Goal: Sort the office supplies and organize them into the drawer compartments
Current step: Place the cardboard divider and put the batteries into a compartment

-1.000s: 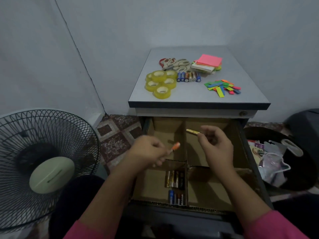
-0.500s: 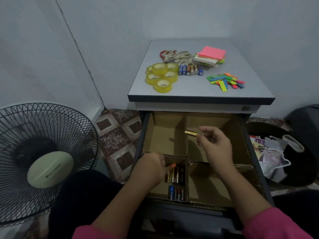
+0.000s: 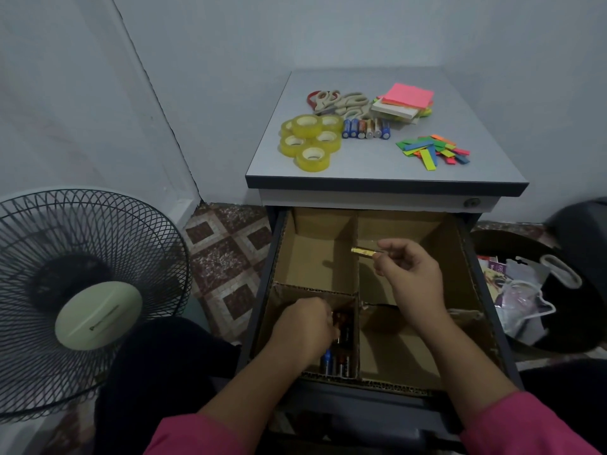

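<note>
On the cabinet top, five tape rolls, six batteries

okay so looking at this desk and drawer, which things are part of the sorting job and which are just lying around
Part of the job:
drawer
batteries in the drawer
gold battery in the right hand
left hand
batteries on the desk
tape rolls
scissors
sticky notes
coloured tabs

Just lying about:
fan
basket of bags
</note>
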Tool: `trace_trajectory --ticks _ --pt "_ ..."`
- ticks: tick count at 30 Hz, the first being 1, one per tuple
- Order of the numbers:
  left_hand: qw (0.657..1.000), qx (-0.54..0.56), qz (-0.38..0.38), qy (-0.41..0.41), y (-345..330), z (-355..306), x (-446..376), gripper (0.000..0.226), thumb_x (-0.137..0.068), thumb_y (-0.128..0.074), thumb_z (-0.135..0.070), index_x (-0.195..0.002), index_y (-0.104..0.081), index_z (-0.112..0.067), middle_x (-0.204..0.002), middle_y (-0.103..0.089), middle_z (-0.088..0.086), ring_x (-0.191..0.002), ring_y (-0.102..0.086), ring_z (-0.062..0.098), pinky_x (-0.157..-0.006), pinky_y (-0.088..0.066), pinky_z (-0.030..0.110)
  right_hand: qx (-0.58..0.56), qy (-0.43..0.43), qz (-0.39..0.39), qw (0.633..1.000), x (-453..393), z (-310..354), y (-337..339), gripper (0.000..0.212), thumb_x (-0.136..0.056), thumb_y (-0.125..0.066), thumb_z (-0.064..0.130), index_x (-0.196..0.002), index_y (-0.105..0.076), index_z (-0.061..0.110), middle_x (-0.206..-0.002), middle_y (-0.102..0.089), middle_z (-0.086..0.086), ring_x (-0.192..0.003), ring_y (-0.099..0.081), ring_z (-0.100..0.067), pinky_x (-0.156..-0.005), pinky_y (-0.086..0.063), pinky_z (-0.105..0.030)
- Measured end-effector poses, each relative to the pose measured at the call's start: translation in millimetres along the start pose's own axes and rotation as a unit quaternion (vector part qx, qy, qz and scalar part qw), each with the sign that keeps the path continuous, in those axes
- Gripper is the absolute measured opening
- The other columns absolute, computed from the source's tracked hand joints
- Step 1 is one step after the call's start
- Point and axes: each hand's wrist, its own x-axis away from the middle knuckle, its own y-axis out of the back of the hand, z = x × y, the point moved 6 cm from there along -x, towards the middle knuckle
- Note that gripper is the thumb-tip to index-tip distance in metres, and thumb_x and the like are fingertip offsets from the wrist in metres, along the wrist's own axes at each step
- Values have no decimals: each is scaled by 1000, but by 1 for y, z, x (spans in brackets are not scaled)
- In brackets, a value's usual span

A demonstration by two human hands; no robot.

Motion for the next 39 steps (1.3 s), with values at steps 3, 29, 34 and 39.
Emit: trace_trajectory --ticks 3,29,34,39 --pt "999 -35 35 8 -9 -2 -8 29 -90 -61 -24 -64 -51 -18 -74 -58 0 -79 -62 19 -67 -46 28 -1 -1 0 1000 0 -1 0 19 -86 -65 5 -92 -65 23 -94 -66 -4 -92 -64 -25 -83 -55 -32" --pt "990 -53 -12 -133 -3 -17 3 31 -91 -52 -8 -120 -57 -20 -105 -65 5 -97 -61 23 -70 -42 25 9 18 12 1000 0 0 -2 22 -86 -66 4 -91 -64 26 -91 -65 -1 -90 -64 -24 -81 -56 -31" --pt "990 -68 6 -125 -5 -17 -1 28 -93 -51 -10 -120 -58 -17 -109 -64 7 -99 -61 24 -75 -48 30 12 16 12 1000 1 0 -1 23 -86 -65 5 -90 -64 28 -92 -65 -3 -91 -64 -24 -80 -55 -30" --pt "998 12 1 -55 10 -5 -3 16 -91 -59 -14 -103 -67 -19 -103 -67 3 -96 -63 19 -84 -52 30 16 3 17 1000 1 0 0 21 -86 -66 6 -94 -64 25 -93 -65 -2 -90 -64 -22 -77 -55 -25"
